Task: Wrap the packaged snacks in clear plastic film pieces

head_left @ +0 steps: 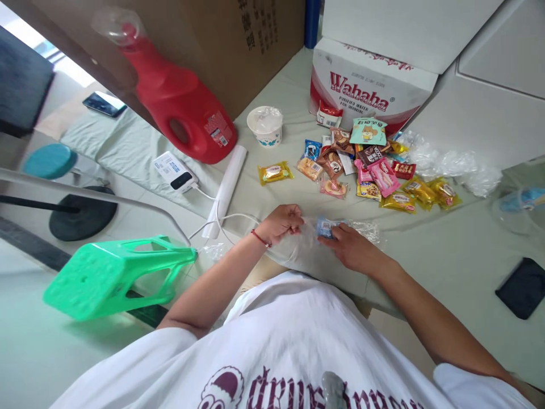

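Two grips in play: the left hand (pixel 283 223), red cord bracelet (pixel 260 238) at the wrist, pinches a thin, clear plastic bag (pixel 293 241), while the right hand (pixel 355 247) clasps a small blue-and-white packet (pixel 326 227) between thumb and fingers, and whether that packet sits inside the bag I can't tell. Just beyond, one shiny yellow packet (pixel 275 172) lies apart from a jumbled pile of colourful wrapped snacks (pixel 383 176), with a white paper cup (pixel 268 136) upright near a big red plastic jug (pixel 179 102)
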### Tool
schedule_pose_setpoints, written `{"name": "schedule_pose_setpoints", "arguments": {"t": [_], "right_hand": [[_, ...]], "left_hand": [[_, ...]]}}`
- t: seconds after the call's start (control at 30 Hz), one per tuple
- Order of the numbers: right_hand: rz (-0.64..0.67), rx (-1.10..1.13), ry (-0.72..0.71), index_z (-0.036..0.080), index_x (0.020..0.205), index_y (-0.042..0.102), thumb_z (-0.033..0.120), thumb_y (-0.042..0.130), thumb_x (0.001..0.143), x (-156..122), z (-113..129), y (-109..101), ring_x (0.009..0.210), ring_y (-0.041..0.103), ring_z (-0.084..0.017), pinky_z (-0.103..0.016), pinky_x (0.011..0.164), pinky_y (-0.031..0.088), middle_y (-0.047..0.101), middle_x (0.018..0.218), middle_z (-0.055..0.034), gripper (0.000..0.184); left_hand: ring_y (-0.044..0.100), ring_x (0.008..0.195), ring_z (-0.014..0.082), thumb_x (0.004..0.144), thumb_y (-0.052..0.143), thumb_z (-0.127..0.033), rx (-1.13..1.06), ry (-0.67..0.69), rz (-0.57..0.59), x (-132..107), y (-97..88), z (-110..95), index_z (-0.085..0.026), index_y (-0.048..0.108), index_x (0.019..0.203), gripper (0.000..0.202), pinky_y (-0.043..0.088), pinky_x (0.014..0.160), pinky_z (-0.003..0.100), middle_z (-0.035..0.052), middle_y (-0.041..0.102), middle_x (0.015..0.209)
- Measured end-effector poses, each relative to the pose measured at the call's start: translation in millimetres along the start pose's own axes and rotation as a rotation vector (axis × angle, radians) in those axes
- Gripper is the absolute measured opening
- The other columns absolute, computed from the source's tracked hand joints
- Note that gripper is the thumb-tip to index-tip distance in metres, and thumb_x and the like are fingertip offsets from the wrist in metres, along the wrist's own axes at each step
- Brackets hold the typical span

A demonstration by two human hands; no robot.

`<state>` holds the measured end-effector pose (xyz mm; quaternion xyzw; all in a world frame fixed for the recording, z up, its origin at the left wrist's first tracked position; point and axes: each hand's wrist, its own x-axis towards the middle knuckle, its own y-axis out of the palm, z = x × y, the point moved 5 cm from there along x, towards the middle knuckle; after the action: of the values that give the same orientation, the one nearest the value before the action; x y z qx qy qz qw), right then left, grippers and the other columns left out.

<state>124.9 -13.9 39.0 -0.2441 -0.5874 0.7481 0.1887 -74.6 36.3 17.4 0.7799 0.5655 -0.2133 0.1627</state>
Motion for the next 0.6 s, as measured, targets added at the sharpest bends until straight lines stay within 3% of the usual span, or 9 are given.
{"name": "schedule_pose_setpoints", "arguments": {"t": [0.07, 0.13, 0.2, 0.27, 0.33, 0.4, 0.47, 0.53, 0.6], "right_hand": [[-0.015, 0.032, 0.003, 0.021, 0.142, 0.064, 0.01, 0.055, 0.094, 1, 3, -3, 0.099, 0.051, -0.027, -0.038, 0.086, 0.045, 0.06, 0.106, -0.013, 0.05], [-0.058, 0.1, 0.005, 0.019, 0.137, 0.067, 0.011, 0.054, 0.094, -4, 4, -8, 0.102, 0.051, -0.028, -0.041, 0.089, 0.046, 0.061, 0.108, -0.0146, 0.046], [-0.132, 0.245, -0.021, 0.021, 0.135, 0.067, 0.012, 0.052, 0.094, -16, 1, -13, 0.107, 0.053, -0.028, -0.044, 0.093, 0.048, 0.063, 0.113, -0.0148, 0.045], [-0.269, 0.405, 0.042, 0.025, 0.134, 0.068, 0.014, 0.044, 0.097, -35, -14, -18, 0.107, 0.057, -0.026, -0.043, 0.093, 0.049, 0.066, 0.112, -0.0119, 0.045], [-0.458, 0.427, 0.297, 0.025, 0.131, 0.069, 0.02, 0.039, 0.1, -57, -42, -17, 0.106, 0.059, -0.026, -0.042, 0.094, 0.05, 0.068, 0.11, -0.0106, 0.043], [-0.572, 0.304, 0.602, 0.02, 0.131, 0.068, 0.033, 0.047, 0.1, -77, -66, -8, 0.109, 0.058, -0.03, -0.047, 0.098, 0.048, 0.066, 0.113, -0.0137, 0.039], [-0.549, 0.201, 0.74, 0.016, 0.129, 0.068, 0.041, 0.06, 0.094, -87, -75, 5, 0.115, 0.054, -0.035, -0.054, 0.102, 0.045, 0.063, 0.12, -0.0178, 0.043], [-0.521, 0.195, 0.739, 0.018, 0.117, 0.072, 0.036, 0.064, 0.091, -87, -73, 13, 0.118, 0.052, -0.036, -0.056, 0.103, 0.044, 0.063, 0.121, -0.019, 0.033], [-0.562, 0.246, 0.741, 0.02, 0.106, 0.073, 0.031, 0.06, 0.093, -84, -64, 12, 0.113, 0.055, -0.033, -0.051, 0.1, 0.047, 0.063, 0.12, -0.018, 0.021]], "left_hand": [[0.056, 0.049, 0.0127, 0.066, 0.072, -0.03, -0.254, -0.03, 0.068, -1, 19.3, 0, -0.022, 0.047, 0.07, 0.026, 0.04, 0.052, 0.024, -0.0072, 0.046, 0.051], [0.059, 0.053, 0.0136, 0.071, 0.068, -0.033, -0.275, 0.008, 0.06, 2, 40.5, -1, -0.02, 0.056, 0.076, 0.018, 0.045, 0.055, 0.026, -0.0028, 0.057, 0.058], [0.063, 0.06, 0.0161, 0.081, 0.059, -0.031, -0.096, 0.09, -0.017, 7, 57.1, -3, -0.019, 0.065, 0.084, 0.014, 0.05, 0.06, 0.03, 0.003, 0.069, 0.071], [0.068, 0.073, 0.0195, 0.087, 0.054, -0.025, 0.149, 0.188, -0.102, 9, 68.7, -7, -0.019, 0.072, 0.089, 0.019, 0.054, 0.073, 0.034, 0.0051, 0.075, 0.082], [0.071, 0.09, 0.0233, 0.089, 0.055, -0.02, 0.425, 0.275, -0.146, 7, 77.9, -12, -0.022, 0.076, 0.094, 0.022, 0.054, 0.087, 0.037, 0.0049, 0.078, 0.091], [0.07, 0.098, 0.0254, 0.093, 0.054, -0.019, 0.721, 0.321, -0.17, 4, 85.4, -14, -0.025, 0.078, 0.099, 0.025, 0.052, 0.089, 0.038, 0.005, 0.077, 0.099], [0.069, 0.1, 0.0266, 0.097, 0.056, -0.025, 0.923, 0.343, -0.207, 1, 90.4, -15, -0.027, 0.077, 0.103, 0.022, 0.052, 0.086, 0.038, 0.0068, 0.074, 0.106], [0.065, 0.108, 0.03, 0.093, 0.066, -0.036, 0.982, 0.371, -0.296, 0, 91.4, -15, -0.026, 0.073, 0.116, 0.025, 0.051, 0.089, 0.042, 0.0102, 0.069, 0.116], [0.058, 0.121, 0.0356, 0.082, 0.08, -0.046, 0.972, 0.378, -0.448, 0, 87.9, -12, -0.024, 0.062, 0.132, 0.058, 0.049, 0.096, 0.048, 0.0148, 0.061, 0.131]]}}
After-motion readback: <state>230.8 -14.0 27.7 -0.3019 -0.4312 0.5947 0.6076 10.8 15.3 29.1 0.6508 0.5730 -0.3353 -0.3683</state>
